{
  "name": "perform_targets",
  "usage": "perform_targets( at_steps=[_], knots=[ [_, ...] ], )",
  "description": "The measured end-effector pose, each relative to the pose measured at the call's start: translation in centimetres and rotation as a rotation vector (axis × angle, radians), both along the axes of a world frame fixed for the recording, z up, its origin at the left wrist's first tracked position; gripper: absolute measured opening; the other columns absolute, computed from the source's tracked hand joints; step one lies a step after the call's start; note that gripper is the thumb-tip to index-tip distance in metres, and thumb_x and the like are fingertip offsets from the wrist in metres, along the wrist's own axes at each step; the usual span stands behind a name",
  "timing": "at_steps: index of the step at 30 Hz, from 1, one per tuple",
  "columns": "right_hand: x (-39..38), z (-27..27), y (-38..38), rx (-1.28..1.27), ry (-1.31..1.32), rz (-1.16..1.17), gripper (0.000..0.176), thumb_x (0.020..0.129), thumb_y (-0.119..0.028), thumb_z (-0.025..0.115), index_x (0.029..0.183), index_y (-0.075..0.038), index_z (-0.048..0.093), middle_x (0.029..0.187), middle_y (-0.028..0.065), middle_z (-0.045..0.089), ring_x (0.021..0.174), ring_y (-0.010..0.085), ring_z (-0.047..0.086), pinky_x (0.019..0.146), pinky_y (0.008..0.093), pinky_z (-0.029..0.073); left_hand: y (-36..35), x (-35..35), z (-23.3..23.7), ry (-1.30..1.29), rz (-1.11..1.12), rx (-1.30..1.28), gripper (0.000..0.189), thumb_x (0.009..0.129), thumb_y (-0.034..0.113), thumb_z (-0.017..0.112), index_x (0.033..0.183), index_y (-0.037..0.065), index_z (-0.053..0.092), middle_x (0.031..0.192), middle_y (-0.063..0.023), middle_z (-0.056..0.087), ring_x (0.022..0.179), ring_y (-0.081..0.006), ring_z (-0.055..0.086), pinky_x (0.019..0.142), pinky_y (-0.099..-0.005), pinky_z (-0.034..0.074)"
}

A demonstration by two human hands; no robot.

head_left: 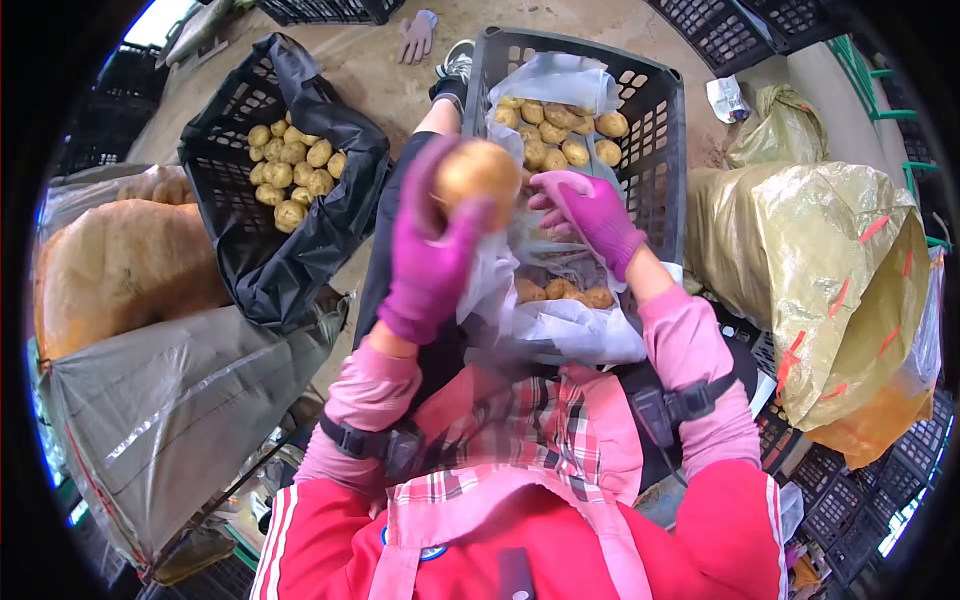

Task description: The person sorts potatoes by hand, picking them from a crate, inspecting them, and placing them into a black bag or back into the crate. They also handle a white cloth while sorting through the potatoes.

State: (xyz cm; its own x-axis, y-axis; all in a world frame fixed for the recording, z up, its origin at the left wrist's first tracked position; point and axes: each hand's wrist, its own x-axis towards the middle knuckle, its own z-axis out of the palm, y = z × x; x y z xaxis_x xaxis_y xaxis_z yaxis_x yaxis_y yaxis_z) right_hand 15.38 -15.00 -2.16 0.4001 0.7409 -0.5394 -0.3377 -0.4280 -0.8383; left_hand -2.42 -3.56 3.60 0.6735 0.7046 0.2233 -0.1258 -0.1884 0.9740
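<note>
A large pale-brown potato [480, 182], slightly blurred, is held up in my gloved left hand [432, 265], whose purple fingers and thumb wrap around it. My right hand [592, 215], in a purple glove too, hovers over the black crate [655, 170] with fingers apart, and I see nothing in it. White plastic lining [590, 335] hangs in that crate. Several potatoes [555, 130] lie at its far end, and several more potatoes [565, 292] lie nearer my lap. To the left stands another crate [215, 150], partly lined with black plastic, holding several potatoes [292, 170].
Full sacks [130, 260] under grey sheeting [190, 400] flank me on the left. Yellowish plastic sacks [800, 270] crowd the right side. A loose glove [416, 38] lies on the floor beyond a shoe [457, 62]. Black crates [715, 35] stand at the far right.
</note>
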Motion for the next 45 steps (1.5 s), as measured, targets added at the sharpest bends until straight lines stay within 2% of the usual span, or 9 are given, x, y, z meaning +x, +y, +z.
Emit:
perform_targets(
  at_steps=[3,8,10,12,17,20,22,38,45],
  knots=[
    [2.4,-8.6,-1.9,-0.238,-0.687,0.606,0.053,0.084,-0.047,0.064,0.115,-0.004,0.066,0.112,0.0159,0.069,0.100,0.0312,0.066,0.089,0.0378,0.051,5.7,-2.5,2.9,-0.103,0.347,-0.217,0.061,0.096,0.043,0.056,0.142,0.008,0.037,0.130,-0.0133,0.049,0.111,-0.0273,0.057,0.086,-0.0461,0.056],
    [0.7,-17.7,-5.1,-0.649,-0.464,1.359,0.069,0.074,-0.056,0.068,0.127,-0.012,0.061,0.130,0.0145,0.060,0.117,0.0312,0.059,0.098,0.0417,0.045,16.0,-10.5,-0.9,0.025,0.663,-0.275,0.055,0.098,0.038,0.054,0.139,0.007,0.036,0.128,-0.0145,0.049,0.114,-0.0273,0.055,0.094,-0.0388,0.051],
    [0.2,-20.4,-5.8,-0.654,-0.479,1.381,0.081,0.072,-0.054,0.070,0.137,-0.010,0.052,0.135,0.0157,0.056,0.124,0.0318,0.054,0.102,0.0417,0.043,15.9,-11.3,-1.3,0.158,0.881,-0.295,0.055,0.098,0.035,0.055,0.140,0.006,0.034,0.129,-0.0135,0.050,0.112,-0.0247,0.056,0.099,-0.0383,0.048],
    [-0.5,-18.4,-5.4,-0.638,-0.360,1.296,0.082,0.071,-0.050,0.072,0.139,-0.011,0.049,0.137,0.0170,0.055,0.126,0.0319,0.053,0.103,0.0417,0.042,12.0,-9.0,-0.3,-0.110,0.641,-0.326,0.054,0.098,0.029,0.053,0.142,0.005,0.032,0.132,-0.0121,0.051,0.112,-0.0221,0.058,0.102,-0.0380,0.045],
    [0.4,-20.4,-5.5,-0.634,-0.247,1.307,0.083,0.068,-0.045,0.071,0.141,-0.014,0.048,0.139,0.0159,0.053,0.121,0.0320,0.056,0.099,0.0425,0.045,1.9,-0.4,1.8,-0.010,0.093,-0.451,0.047,0.101,0.023,0.045,0.143,0.002,0.037,0.136,-0.0167,0.051,0.118,-0.0287,0.057,0.102,-0.0409,0.045],
    [-0.3,-18.4,-5.3,-0.662,-0.279,1.208,0.072,0.068,-0.044,0.071,0.132,-0.015,0.058,0.130,0.0148,0.060,0.116,0.0303,0.059,0.095,0.0421,0.047,-0.3,1.2,-1.9,0.134,-0.207,-0.343,0.037,0.096,0.005,0.052,0.132,-0.003,0.050,0.125,-0.0111,0.059,0.113,-0.0185,0.059,0.099,-0.0318,0.046],
    [-0.5,-18.7,-5.1,-0.660,-0.053,1.147,0.068,0.070,-0.043,0.070,0.130,-0.013,0.059,0.130,0.0137,0.060,0.115,0.0294,0.059,0.096,0.0416,0.046,-1.2,1.5,-2.6,0.146,-0.276,-0.597,0.039,0.096,0.007,0.056,0.133,-0.002,0.050,0.127,-0.0099,0.058,0.116,-0.0147,0.055,0.100,-0.0288,0.043],
    [3.7,-17.2,-4.2,-0.270,-0.249,1.158,0.058,0.079,-0.037,0.068,0.128,-0.008,0.059,0.125,0.0129,0.061,0.117,0.0265,0.056,0.098,0.0377,0.044,-0.6,1.8,-3.7,0.186,-0.249,-0.570,0.036,0.096,0.015,0.058,0.129,0.000,0.054,0.119,-0.0069,0.062,0.109,-0.0137,0.057,0.095,-0.0284,0.046],
    [5.6,-1.5,-3.0,-0.054,0.108,0.562,0.054,0.085,-0.024,0.067,0.133,-0.006,0.051,0.122,0.0082,0.058,0.111,0.0165,0.056,0.093,0.0310,0.047,-0.1,1.7,-6.6,0.236,-0.226,-0.482,0.042,0.098,0.022,0.057,0.134,0.003,0.050,0.127,-0.0074,0.058,0.110,-0.0157,0.058,0.094,-0.0295,0.048]
  ],
)
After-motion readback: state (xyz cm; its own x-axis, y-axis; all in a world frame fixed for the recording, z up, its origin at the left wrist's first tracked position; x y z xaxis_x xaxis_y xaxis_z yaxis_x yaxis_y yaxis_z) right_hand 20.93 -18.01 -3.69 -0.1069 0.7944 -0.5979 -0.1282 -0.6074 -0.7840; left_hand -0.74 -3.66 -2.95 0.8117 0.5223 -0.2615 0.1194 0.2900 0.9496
